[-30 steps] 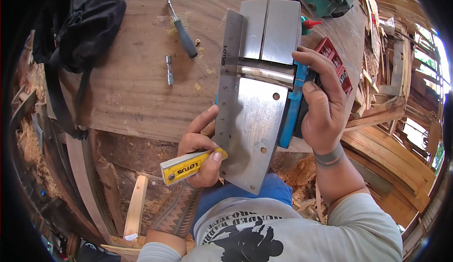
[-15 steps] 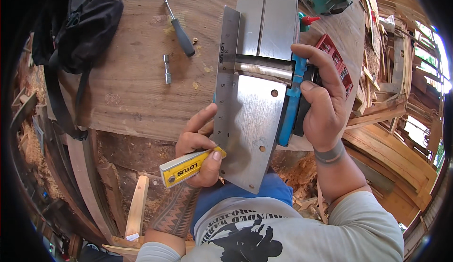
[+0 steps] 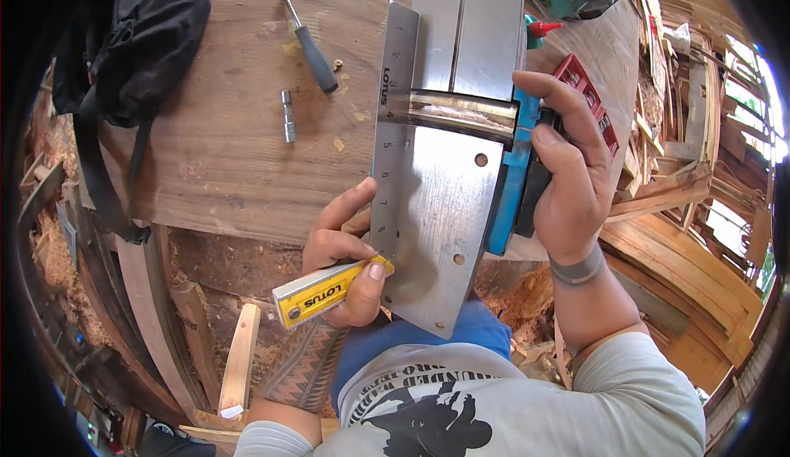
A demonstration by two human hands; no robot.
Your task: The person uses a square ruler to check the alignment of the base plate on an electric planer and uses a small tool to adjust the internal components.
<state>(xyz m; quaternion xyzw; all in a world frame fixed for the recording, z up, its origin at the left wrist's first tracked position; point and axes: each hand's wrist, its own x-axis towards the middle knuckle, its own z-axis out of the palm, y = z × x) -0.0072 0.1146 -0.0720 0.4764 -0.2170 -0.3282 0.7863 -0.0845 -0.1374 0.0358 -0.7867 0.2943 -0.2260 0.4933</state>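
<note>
Try square (image 3: 390, 132) set against an upturned electric hand planer (image 3: 457, 156)

The planer's blue body lies sole-up before the person, its far end over the wooden desk (image 3: 239, 177) and its near end reaching past the edge toward the lap. The square's steel blade runs lengthwise along the left side of the sole (image 3: 440, 226), bridging the gap where the cutter drum (image 3: 469, 113) sits. The left hand (image 3: 339, 247) is closed in a pinch round the square's yellow handle (image 3: 321, 294), index finger stretched to the planer's left flank. The right hand (image 3: 576, 185) is partly open — index fingertip at the sole's right edge, thumb by the black part on that side; whether its other fingers hold anything, I cannot tell. The step in hand seems to be checking the cutter's height against the sole. The next move probably calls for a steady blade while the drum is turned slightly — fingertips clear of the cutting edge. A nut driver (image 3: 316, 60) lies on the desk near a short socket piece (image 3: 288, 118)
</note>
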